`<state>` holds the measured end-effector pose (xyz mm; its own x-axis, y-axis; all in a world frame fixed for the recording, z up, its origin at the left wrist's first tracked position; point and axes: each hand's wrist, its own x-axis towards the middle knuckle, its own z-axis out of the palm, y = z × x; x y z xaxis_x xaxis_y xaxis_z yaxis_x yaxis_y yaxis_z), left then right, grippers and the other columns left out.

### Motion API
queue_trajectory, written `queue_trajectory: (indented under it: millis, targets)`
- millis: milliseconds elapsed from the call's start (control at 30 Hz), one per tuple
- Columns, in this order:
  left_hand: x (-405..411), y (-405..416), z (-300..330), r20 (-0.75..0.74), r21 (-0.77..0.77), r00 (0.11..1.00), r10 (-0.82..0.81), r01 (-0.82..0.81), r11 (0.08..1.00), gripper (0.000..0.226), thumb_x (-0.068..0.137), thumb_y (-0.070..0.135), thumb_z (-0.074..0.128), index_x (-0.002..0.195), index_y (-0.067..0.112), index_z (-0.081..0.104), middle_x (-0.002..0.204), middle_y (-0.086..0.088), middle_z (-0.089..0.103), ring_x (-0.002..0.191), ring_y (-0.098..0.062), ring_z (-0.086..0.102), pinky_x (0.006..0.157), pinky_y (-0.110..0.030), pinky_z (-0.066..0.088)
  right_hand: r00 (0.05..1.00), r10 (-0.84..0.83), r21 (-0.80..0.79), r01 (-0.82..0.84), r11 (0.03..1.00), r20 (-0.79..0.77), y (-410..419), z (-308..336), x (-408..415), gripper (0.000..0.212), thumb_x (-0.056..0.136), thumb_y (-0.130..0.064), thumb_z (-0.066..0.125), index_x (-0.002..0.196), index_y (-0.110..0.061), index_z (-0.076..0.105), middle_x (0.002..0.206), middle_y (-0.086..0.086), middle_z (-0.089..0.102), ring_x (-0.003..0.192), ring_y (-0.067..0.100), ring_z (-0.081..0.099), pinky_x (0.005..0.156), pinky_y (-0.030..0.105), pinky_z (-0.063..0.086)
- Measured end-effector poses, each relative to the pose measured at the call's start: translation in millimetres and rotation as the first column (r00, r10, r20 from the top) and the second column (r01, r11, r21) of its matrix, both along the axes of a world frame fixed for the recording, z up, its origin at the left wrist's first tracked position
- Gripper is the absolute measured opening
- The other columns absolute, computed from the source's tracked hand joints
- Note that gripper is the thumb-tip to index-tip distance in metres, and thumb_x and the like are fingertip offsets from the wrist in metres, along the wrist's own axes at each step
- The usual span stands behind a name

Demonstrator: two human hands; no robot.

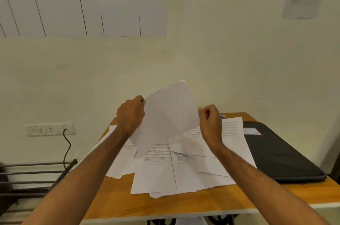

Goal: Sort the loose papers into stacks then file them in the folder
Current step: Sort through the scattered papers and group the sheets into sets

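Hands, left hand (131,112) and right hand (209,119), pinch a thin white sheet (165,116) above overlapping loose papers (165,169).

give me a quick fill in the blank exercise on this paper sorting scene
1. Both hands hold one ____ above the loose papers.
2. The black folder lies on the ____ side of the wooden table.
3. The folder is ____, with no papers filed in it yet.
4. A black cable runs from the wall ____.

Missing words: sheet; right; closed; socket
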<state>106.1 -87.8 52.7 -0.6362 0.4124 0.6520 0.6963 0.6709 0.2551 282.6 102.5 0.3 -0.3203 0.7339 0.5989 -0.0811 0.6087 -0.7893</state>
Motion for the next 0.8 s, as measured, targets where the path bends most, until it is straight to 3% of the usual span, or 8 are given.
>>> queue_trajectory:
  millis: [100,200,267,367,433,567,700,800]
  targets:
    - [12.4,2.5,3.9,-0.032,0.022,0.999,-0.044,0.045,0.999,0.028,0.105,0.027,0.040,0.109,0.011,0.062,0.087,-0.010,0.071,0.073,-0.030,0.063,0.065,-0.038,0.050,0.987,0.132,0.070,-0.139,0.988,0.093,-29.1,15.3,-5.9,0.023,0.101,-0.040,0.057,0.093,-0.019,0.062,0.093,-0.005,0.064,0.086,0.015,0.061,0.077,0.039,0.054]
    - [29.8,9.7,4.1,-0.090,-0.004,0.982,-0.169,0.169,0.986,0.024,0.103,0.030,0.045,0.111,0.014,0.061,0.084,-0.008,0.071,0.068,-0.028,0.065,0.064,-0.039,0.055,0.843,0.516,-0.444,-0.410,0.797,0.149,-51.2,35.8,-15.1,0.061,0.094,-0.065,0.051,0.138,-0.023,0.050,0.127,-0.006,0.057,0.117,0.024,0.061,0.101,0.049,0.053]
    - [44.8,16.2,-2.4,-0.227,-0.140,0.939,-0.259,0.232,0.963,0.020,0.099,0.032,0.055,0.110,0.017,0.061,0.081,-0.003,0.071,0.062,-0.025,0.065,0.059,-0.036,0.056,0.786,0.617,-0.602,-0.509,0.616,-0.034,-53.3,44.5,-24.4,0.068,0.090,-0.069,0.054,0.143,-0.028,0.043,0.131,-0.003,0.055,0.120,0.026,0.061,0.100,0.051,0.054]
    - [64.7,24.3,-18.5,-0.401,-0.354,0.850,-0.343,0.201,0.913,0.010,0.096,0.029,0.060,0.102,0.021,0.062,0.081,0.003,0.072,0.059,-0.019,0.065,0.054,-0.030,0.053,0.798,0.569,-0.629,-0.550,0.549,-0.201,-44.9,40.1,-37.4,0.057,0.094,-0.046,0.067,0.143,-0.026,0.045,0.132,0.003,0.061,0.115,0.027,0.065,0.081,0.043,0.062]
    - [67.3,25.4,-27.5,-0.298,-0.373,0.837,-0.458,0.340,0.863,0.024,0.100,0.041,0.049,0.106,0.025,0.065,0.093,0.006,0.074,0.071,-0.017,0.068,0.061,-0.030,0.055,0.836,0.511,-0.616,-0.514,0.597,-0.201,-38.7,30.3,-41.0,0.051,0.098,-0.016,0.063,0.146,-0.020,0.047,0.135,0.007,0.063,0.113,0.028,0.066,0.070,0.036,0.062]
    - [54.0,8.2,-27.4,0.044,0.097,0.739,-0.672,0.666,0.739,0.032,0.102,0.042,0.045,0.118,0.023,0.064,0.115,0.008,0.068,0.102,-0.007,0.063,0.086,-0.026,0.051,0.837,0.512,-0.564,-0.521,0.640,-0.191,-22.8,12.8,-34.3,0.038,0.093,0.003,0.059,0.128,-0.013,0.064,0.128,0.012,0.069,0.110,0.030,0.069,0.093,0.043,0.058]
    - [28.3,1.9,-28.6,0.234,0.613,0.822,-0.519,0.290,0.735,0.043,0.098,0.044,0.056,0.134,0.023,0.049,0.136,0.004,0.047,0.123,-0.014,0.049,0.100,-0.037,0.046,0.624,0.702,-0.568,-0.733,0.373,-0.345,-11.8,2.4,-20.2,0.047,0.091,0.002,0.061,0.137,-0.006,0.058,0.133,0.018,0.065,0.122,0.039,0.062,0.107,0.055,0.048]
    - [28.8,-8.7,-22.3,0.557,0.732,0.495,-0.667,0.089,0.676,0.049,0.096,0.053,0.053,0.135,0.024,0.051,0.132,0.004,0.061,0.114,-0.016,0.062,0.088,-0.031,0.052,0.588,0.757,-0.576,-0.737,0.355,-0.285,-5.2,-0.6,-14.5,0.045,0.093,0.002,0.059,0.138,-0.008,0.057,0.134,0.016,0.065,0.121,0.036,0.064,0.104,0.051,0.051]
